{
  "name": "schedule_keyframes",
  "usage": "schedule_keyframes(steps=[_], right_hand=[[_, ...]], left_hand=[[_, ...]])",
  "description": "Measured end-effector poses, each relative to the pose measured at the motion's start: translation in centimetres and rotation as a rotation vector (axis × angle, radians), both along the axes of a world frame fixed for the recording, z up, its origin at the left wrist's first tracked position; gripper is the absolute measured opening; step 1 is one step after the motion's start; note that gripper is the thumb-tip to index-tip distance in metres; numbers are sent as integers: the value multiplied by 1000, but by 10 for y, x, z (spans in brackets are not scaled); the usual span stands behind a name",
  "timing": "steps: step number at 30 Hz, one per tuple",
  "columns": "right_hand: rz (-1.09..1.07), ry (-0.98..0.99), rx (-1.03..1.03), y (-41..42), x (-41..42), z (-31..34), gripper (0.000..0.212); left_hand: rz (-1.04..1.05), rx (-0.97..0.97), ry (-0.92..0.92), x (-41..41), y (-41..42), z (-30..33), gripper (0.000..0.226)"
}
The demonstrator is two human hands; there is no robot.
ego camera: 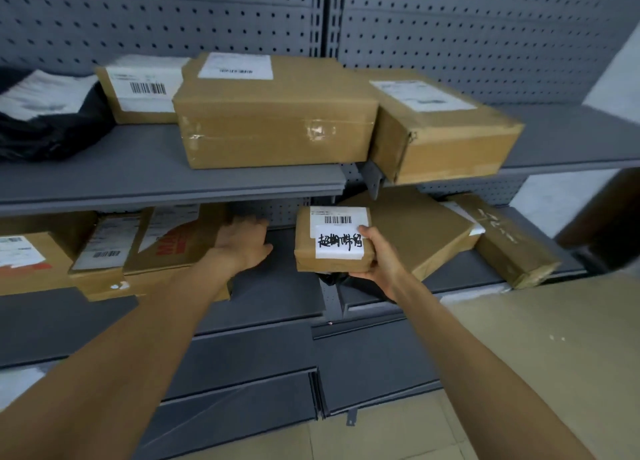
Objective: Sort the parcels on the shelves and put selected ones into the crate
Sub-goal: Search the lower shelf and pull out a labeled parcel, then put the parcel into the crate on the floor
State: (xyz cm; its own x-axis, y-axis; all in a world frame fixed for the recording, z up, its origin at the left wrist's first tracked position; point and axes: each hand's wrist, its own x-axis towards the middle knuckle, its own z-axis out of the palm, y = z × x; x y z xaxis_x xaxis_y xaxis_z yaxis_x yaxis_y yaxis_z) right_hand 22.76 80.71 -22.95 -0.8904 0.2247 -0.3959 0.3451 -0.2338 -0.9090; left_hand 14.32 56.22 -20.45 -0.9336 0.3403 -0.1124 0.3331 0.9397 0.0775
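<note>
- Right hand [379, 257] gripping small brown parcel [334, 241] from its right side and bottom edge, thumb on the front label; held in the air in front of the lower shelf [277, 296], near a flat brown box [412, 231].
- Left hand [244, 243] spread, holding nothing, reaching into the gap on the lower shelf just beside the orange-printed box [173, 241] (blurred, contact unclear).
- Crate not in view.
- Risk: one-sided hold, could slip or tip out if swung fast.
- Risk: angled box [443, 130] overhanging the upper shelf [138, 182] edge right above; a bump could knock it down.
- Risk: left hand could nudge the leaning boxes over.
- Writing: white label on held parcel, handwritten Chinese, reads roughly 超期滞留 (not certain); barcode above it, print too small.
- Other shipping labels and barcodes blurred, unreadable.
</note>
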Motion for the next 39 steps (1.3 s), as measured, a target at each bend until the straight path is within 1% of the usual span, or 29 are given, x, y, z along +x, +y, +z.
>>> schedule_keyframes(steps=[3,8,12,14,15,19,22,25,27,29,33,37,39], right_hand=[[-125,-1,8,7,35,8,53],[-368,2,38,24,121,18,64],[-569,12,62,47,219,22,46],[-665,-7,74,55,269,23,42],[-738,-14,77,59,304,24,42],[-1011,-18,69,67,451,24,42],[-1198,-21,67,61,563,24,47],[-1367,-25,62,41,673,27,62],[-1477,-20,56,20,744,29,71],[-1594,-10,54,-6,817,28,74],[-1823,-13,37,-72,956,19,68],[-2032,-25,13,-152,1068,3,54],[-2119,-40,-13,-193,1110,-8,63]], left_hand=[[-146,4,43,18,24,10,48],[-378,17,68,60,70,24,47],[-594,40,101,117,122,27,40],[-668,37,99,151,149,28,41],[-737,25,102,176,169,29,43],[-1031,11,145,294,243,37,52],[-1217,-14,193,398,284,46,51],[-1377,-8,163,507,312,48,51],[-1488,-7,181,582,322,47,50],[-1592,-5,202,661,325,45,49],[-1795,-14,205,819,314,33,51],[-1993,-12,168,975,277,15,49],[-2110,-7,173,1042,250,9,51]])
